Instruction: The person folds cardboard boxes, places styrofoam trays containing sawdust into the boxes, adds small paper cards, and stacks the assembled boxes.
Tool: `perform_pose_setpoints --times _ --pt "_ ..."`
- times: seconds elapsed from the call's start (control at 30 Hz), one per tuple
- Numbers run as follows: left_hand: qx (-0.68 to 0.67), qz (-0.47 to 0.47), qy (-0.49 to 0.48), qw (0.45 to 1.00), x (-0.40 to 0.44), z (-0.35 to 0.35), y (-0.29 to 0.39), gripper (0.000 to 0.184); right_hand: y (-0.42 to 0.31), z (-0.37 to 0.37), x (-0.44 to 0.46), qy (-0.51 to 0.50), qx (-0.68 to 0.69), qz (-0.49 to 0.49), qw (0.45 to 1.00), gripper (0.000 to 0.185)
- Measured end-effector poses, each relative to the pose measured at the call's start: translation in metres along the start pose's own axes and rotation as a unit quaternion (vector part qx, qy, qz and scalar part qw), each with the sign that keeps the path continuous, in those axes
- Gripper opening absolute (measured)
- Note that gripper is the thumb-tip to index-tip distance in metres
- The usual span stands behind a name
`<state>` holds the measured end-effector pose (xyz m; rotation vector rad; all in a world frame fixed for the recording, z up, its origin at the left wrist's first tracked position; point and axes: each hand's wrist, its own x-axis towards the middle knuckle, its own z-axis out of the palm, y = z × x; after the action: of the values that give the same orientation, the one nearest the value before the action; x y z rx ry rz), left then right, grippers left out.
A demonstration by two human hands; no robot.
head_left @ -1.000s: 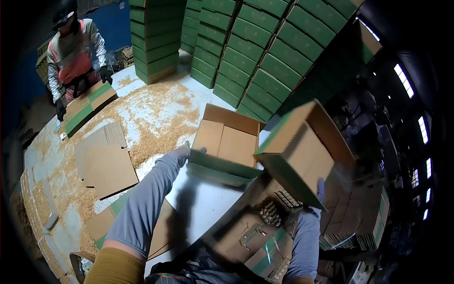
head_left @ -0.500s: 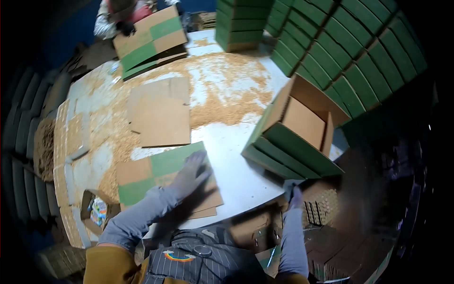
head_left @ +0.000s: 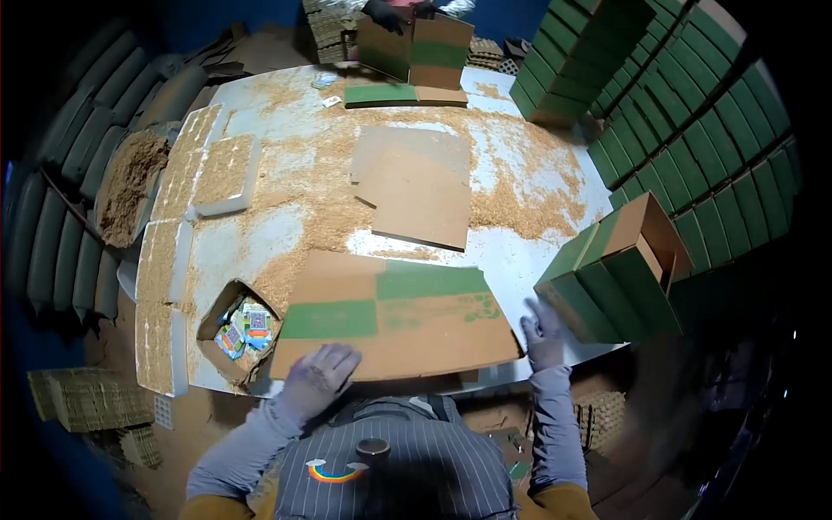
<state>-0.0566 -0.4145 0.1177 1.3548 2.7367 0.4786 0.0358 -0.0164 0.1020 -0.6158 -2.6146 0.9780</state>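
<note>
A flattened green-and-brown cardboard box (head_left: 416, 334) lies across the near side of the table, its front edge facing me. My left hand (head_left: 321, 377), in a grey glove, rests on its near left corner with the fingers laid over the top. Beside its right end is my right hand (head_left: 543, 334), also gloved, thumb and fingers apart and nothing visible between them. Just beyond that hand, a set of green cartons (head_left: 607, 277) sits at the table's right edge, with an open top showing brown inner flaps.
Further in lie flat brown cardboard sheets (head_left: 420, 186) among wood shavings (head_left: 542, 199). An open carton (head_left: 217, 351) of colourful packets stands at left, near shavings-filled trays (head_left: 160, 269). Green boxes (head_left: 693, 130) are stacked at right. Across the table, a person's dark-gloved hands (head_left: 386, 16) handle a box.
My left hand has shifted to the near left corner of the cardboard, which now lies broader before me. My right hand has risen from below the table edge. The other person's box stands more upright.
</note>
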Motion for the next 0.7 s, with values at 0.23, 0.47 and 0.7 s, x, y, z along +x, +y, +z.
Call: perform_pose_setpoints --times 0.23,0.47,0.7 --pt "-0.249 -0.070 -0.205 0.944 0.085 -0.104 -0.053 0.048 -0.126 0.032 0.015 -0.033 -0.248 -0.352 0.902 0.051" --pt "-0.400 -0.150 -0.240 0.872 0.108 -0.108 -0.107 0.058 -0.074 0.057 -0.004 0.183 -0.149 -0.484 0.843 0.017" --pt "-0.242 0.053 0.087 0.965 0.082 -0.129 -0.020 0.063 -0.174 0.031 0.037 -0.311 -0.040 -0.539 0.782 0.027"
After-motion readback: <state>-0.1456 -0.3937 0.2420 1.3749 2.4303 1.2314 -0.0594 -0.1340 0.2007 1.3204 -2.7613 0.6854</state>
